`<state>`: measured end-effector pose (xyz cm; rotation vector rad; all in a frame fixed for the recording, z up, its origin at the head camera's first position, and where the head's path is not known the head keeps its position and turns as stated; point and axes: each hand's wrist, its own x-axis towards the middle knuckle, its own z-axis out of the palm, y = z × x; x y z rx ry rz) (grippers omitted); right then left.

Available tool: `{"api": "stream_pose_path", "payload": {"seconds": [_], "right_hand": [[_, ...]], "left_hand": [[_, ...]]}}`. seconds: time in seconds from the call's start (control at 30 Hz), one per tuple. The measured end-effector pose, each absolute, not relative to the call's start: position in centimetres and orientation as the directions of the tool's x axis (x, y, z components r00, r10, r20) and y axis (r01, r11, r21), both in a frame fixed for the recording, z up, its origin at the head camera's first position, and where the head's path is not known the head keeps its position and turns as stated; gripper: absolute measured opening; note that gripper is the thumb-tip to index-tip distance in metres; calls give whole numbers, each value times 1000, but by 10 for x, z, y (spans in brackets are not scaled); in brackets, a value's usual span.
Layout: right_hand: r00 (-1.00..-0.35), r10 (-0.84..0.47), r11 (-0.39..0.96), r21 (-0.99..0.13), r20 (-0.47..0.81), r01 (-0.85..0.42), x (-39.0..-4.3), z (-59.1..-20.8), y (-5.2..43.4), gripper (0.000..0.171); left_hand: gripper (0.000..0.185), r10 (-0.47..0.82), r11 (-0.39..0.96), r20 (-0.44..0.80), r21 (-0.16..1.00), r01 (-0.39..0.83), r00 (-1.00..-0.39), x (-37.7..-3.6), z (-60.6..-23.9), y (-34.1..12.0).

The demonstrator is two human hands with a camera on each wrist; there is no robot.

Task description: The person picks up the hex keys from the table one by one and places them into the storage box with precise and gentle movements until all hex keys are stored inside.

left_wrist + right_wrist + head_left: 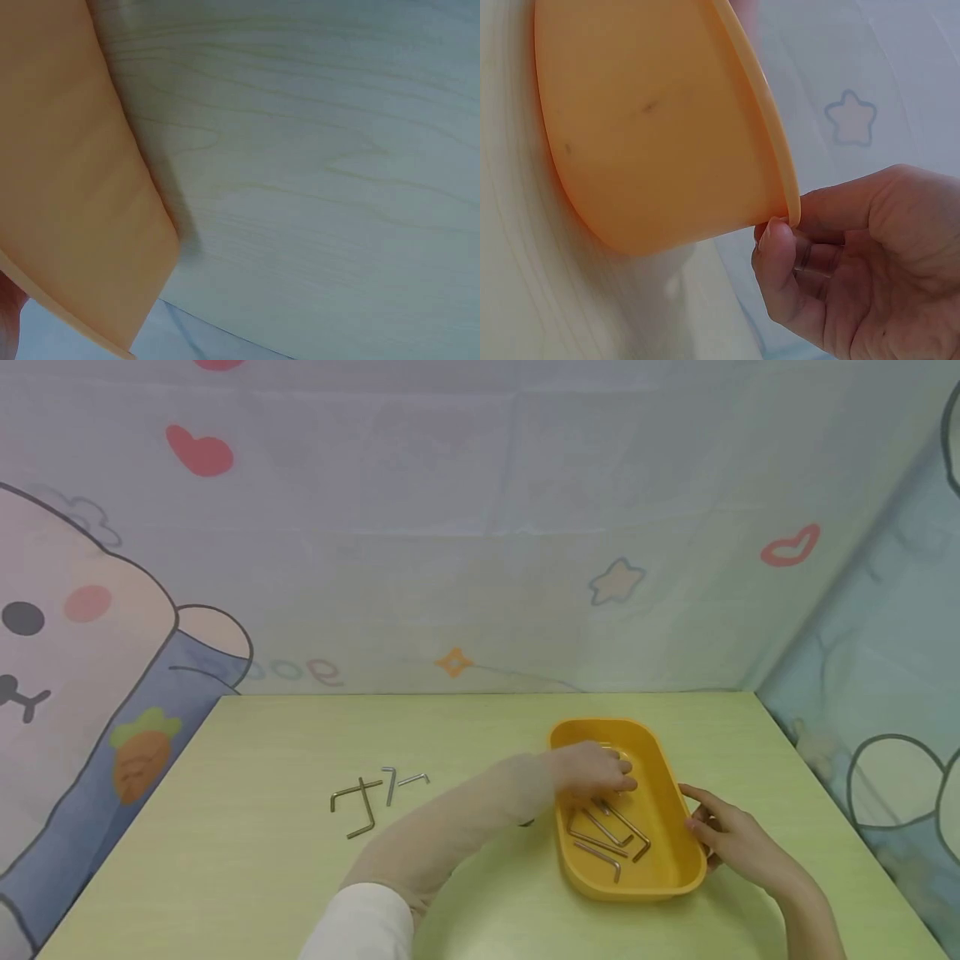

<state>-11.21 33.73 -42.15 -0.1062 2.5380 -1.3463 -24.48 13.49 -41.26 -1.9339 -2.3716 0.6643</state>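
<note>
Right hand [738,843] is pinching the yellow tray [663,843] by its rim [766,105], apparently steadying it on the worktop [247,827] while the left hand [592,770], closure and hold not determinable, is occupying the interior beside hex keys [597,853].

Wrist views look dim and hazy; soft shadow edges the tray [652,142].

At left, an orange tray [82,172] shows its outer wall beside pale wood-grained tabletop [322,195].

The hands [588,770] [742,843] are bare, the left sleeve [363,925] white.
</note>
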Motion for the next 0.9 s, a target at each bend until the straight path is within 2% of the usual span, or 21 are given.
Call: {"api": "stream_pose_path", "payload": {"seconds": [0.9], "right_hand": [[-964, -179, 566, -822, -197, 63, -111, -420, 335, 55]], "left_hand": [[28, 934, 164, -247, -345, 924, -257, -248, -424, 133]]}}
